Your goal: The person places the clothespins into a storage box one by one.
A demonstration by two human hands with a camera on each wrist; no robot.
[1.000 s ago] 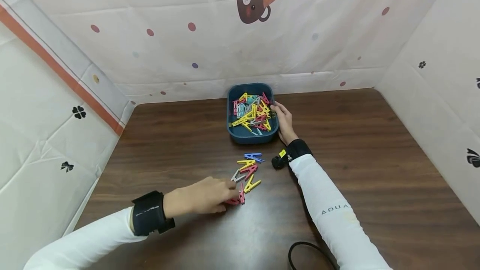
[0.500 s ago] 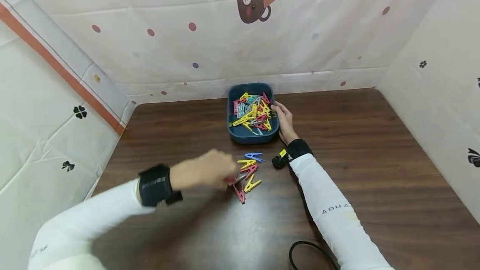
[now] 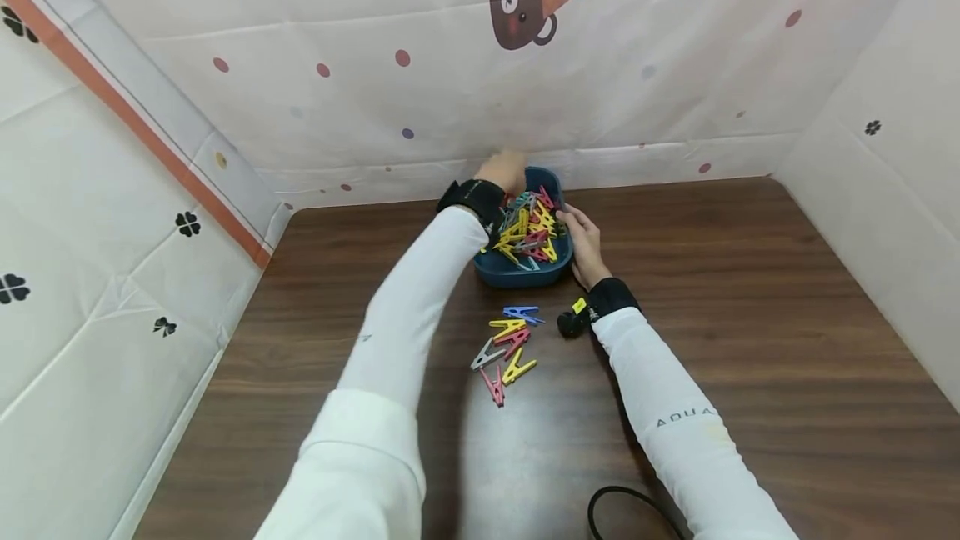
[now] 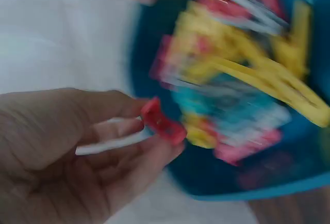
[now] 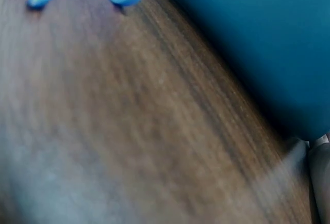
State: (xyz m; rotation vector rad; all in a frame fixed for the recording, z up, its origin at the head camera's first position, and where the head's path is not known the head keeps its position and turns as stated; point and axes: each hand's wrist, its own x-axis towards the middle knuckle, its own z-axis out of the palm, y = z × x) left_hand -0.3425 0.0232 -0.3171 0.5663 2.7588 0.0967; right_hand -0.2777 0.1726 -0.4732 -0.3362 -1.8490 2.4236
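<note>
My left hand [image 3: 504, 172] is over the far left part of a dark blue plastic box [image 3: 517, 276]. In the left wrist view its thumb and fingers pinch a red clothespin [image 4: 164, 126] at the box's rim. Inside lies a heap of yellow, pink, teal and grey clothespins [image 3: 534, 227]. At the box's right side my right hand [image 3: 585, 244] grips the rim. The right wrist view has only a sliver of that hand's fingers [image 5: 320, 177] beside the box wall.
In front of the box lie several loose clothespins on the brown wooden table [image 3: 712, 315]: a blue one [image 3: 522, 314], a grey one [image 3: 487, 355], a lower pink one [image 3: 495, 387] and others. A black cable [image 3: 630, 490] loops near the right sleeve. White printed sheets [image 3: 450, 90] enclose the table.
My left hand has picked a red clothespin from the loose group and carried it forward to the box. My right hand stays at the box's side. The head view has shifted slightly.
</note>
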